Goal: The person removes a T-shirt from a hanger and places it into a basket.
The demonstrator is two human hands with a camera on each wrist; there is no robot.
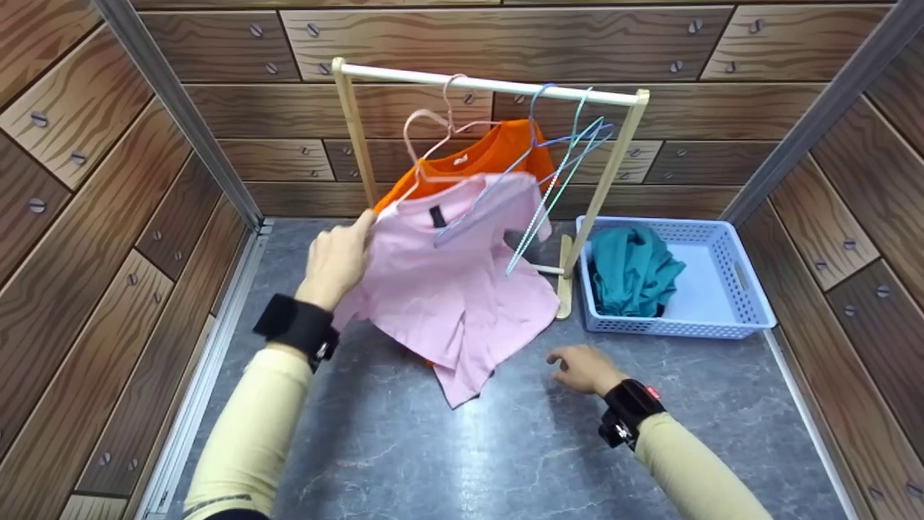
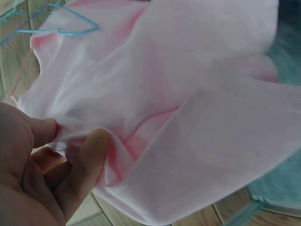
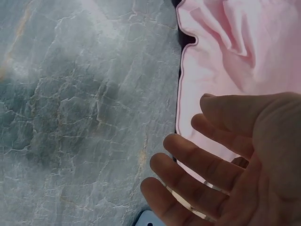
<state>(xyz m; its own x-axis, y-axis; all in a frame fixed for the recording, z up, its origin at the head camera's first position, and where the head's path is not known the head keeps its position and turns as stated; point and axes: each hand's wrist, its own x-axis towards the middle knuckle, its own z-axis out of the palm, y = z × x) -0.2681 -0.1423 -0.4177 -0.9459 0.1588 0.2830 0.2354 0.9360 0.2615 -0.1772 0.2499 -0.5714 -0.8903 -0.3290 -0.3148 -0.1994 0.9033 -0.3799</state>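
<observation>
A pink short-sleeved T-shirt (image 1: pixel 447 282) hangs in front of the rack, its hem spreading low toward the floor. My left hand (image 1: pixel 338 256) pinches its shoulder between thumb and fingers; the left wrist view shows the bunched pink cloth (image 2: pixel 117 155) at the fingertips. A pale pink hanger (image 1: pixel 411 133) rises from the shirt's neck, its hook below the rail. Behind it an orange shirt (image 1: pixel 514 144) hangs from the rail on another pink hanger (image 1: pixel 450 108). My right hand (image 1: pixel 586 368) hovers right of the hem with loosely bent fingers, holding nothing.
The wooden rack has a white rail (image 1: pixel 491 81). A blue hanger (image 1: pixel 534 119) and a mint green hanger (image 1: pixel 579 119) hang at its right, overlapping the pink shirt. A light blue basket (image 1: pixel 711 274) on the right holds teal cloth (image 1: pixel 632 271). Wood-patterned walls enclose the grey floor (image 1: pixel 548 462).
</observation>
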